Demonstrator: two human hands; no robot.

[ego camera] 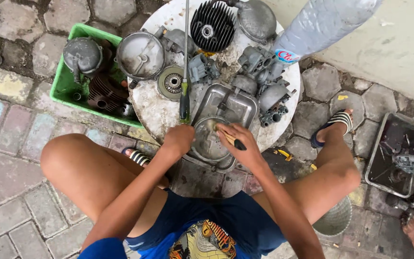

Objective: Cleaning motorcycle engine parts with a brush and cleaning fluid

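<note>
**Scrubbing the cover at the near edge**

Here I have the metal cover point(216, 129) lying at the near edge of the round desk point(152, 108), its dished end overhanging toward my knees. My left hand point(179, 139) is closed on the cover's left rim, pinning it. My right hand point(240, 144) grips a small black-handled tool point(231, 139) that looks like a brush, tip inside the dish. To do this well I judge I should keep the left hand pressing down so the overhang does not tip, and work short strokes into the corners. The cover looks dull grey, wet and grimy, with a rounded-rectangle upper half and a circular lower bowl. A screwdriver point(185, 72) lies just beside it.
</note>
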